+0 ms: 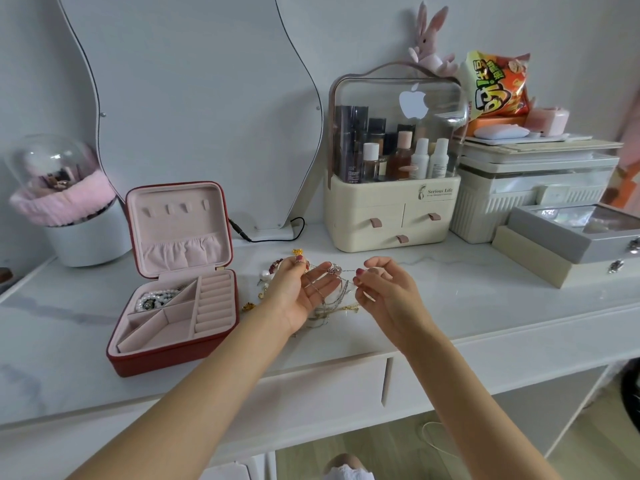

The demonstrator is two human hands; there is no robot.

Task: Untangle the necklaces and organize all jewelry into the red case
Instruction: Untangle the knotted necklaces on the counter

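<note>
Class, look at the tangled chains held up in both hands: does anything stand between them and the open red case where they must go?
Nothing visible does. The tangled chains hang between the left hand and right hand; the red case lies open to their left, with bare tabletop and only small loose jewelry near that path.

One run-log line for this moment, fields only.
left hand: holds tangled necklaces | right hand: pinches chain | red case: open, pearl necklace inside
</note>
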